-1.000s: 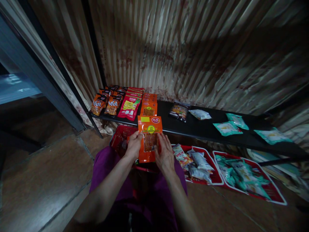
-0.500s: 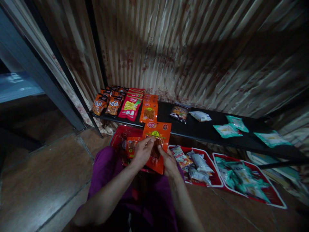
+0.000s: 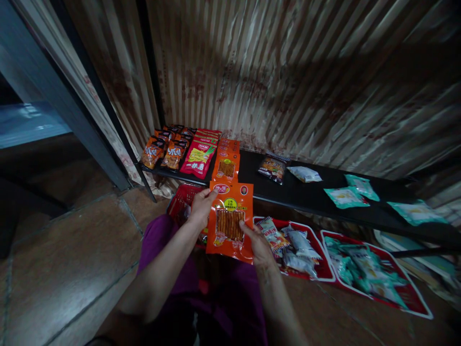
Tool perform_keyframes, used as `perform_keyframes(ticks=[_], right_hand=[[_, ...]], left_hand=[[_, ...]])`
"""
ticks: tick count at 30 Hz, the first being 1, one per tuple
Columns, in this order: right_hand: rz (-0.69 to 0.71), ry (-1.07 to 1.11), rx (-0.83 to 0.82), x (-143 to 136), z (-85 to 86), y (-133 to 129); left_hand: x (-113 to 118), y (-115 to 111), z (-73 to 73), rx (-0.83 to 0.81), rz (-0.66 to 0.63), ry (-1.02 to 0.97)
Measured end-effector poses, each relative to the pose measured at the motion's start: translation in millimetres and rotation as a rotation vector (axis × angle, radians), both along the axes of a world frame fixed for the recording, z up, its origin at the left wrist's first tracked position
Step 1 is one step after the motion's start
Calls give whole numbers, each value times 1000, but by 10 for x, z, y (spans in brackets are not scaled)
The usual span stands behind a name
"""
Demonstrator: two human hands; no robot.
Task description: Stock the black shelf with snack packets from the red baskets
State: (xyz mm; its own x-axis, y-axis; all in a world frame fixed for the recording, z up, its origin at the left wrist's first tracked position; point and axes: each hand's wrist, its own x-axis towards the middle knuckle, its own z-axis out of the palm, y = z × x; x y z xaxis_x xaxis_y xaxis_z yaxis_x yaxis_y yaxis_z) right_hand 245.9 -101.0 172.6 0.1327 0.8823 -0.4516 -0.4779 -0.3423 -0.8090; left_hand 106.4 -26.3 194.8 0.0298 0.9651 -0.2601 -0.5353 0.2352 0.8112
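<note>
An orange snack packet (image 3: 230, 223), with brown sticks showing through its clear window, is held up above my lap, its front toward me. My left hand (image 3: 200, 207) pinches its upper left edge, and my right hand (image 3: 257, 242) grips its lower right side with the thumb on the window. Just beyond its top edge, a row of similar orange packets (image 3: 226, 166) lies overlapping on the black shelf (image 3: 248, 166). Partly hidden behind my left hand is a red basket (image 3: 182, 194).
Left on the shelf lie red packets (image 3: 198, 156) and black-and-orange packets (image 3: 175, 154). Farther right are a dark packet (image 3: 272, 167), a white packet (image 3: 304, 174) and green packets (image 3: 345, 197). Two red baskets, one with white packets (image 3: 298, 245), one with green packets (image 3: 363, 264), stand on the floor.
My left hand has moved from the packet's middle to its upper left edge, uncovering the window. The packet now faces me more squarely. An orange packet seen earlier in the left basket no longer shows.
</note>
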Motion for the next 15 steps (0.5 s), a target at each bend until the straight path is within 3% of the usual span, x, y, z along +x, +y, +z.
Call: perform_keyframes(ticks=[6, 9, 15], right_hand=[[17, 25, 33, -9, -69, 4], [32, 27, 73, -31, -105, 30], [-121, -9, 30, -41, -162, 80]], left_hand=[[1, 28, -83, -43, 117, 12], [-23, 31, -43, -18, 103, 5], [-89, 2, -36, -34, 11, -101]])
